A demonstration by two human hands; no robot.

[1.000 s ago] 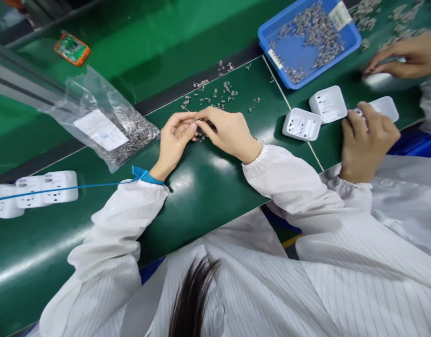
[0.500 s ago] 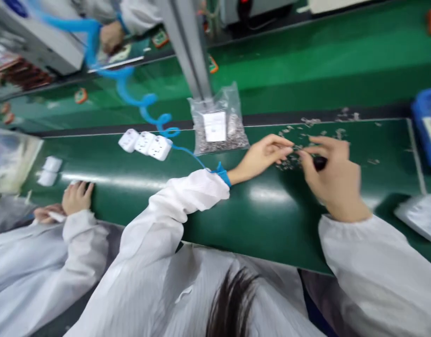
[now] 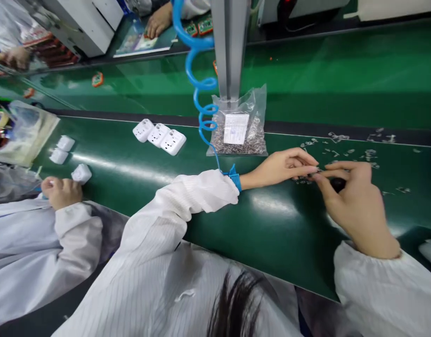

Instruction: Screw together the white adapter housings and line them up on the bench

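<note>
Small metal part (image 3: 309, 177) — pinched between left hand (image 3: 282, 166) and right hand (image 3: 352, 201) fingertips; judged light, stiff, slippery — best taken by its edges. Bag (image 3: 238, 128) at ten o'clock.

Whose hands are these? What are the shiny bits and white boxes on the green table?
A person wears the camera on their head, so you look down at their own sleeves and hands. Their left hand and right hand meet fingertip to fingertip over tiny metal bits scattered on the green table. The right hand curls round a small dark thing; whether the left pinches a bit is too small to tell. A blue strap on the left wrist joins a curly blue cord. Behind lie a bag of metal bits and three white plug blocks. Far left is another worker's hand.
</note>
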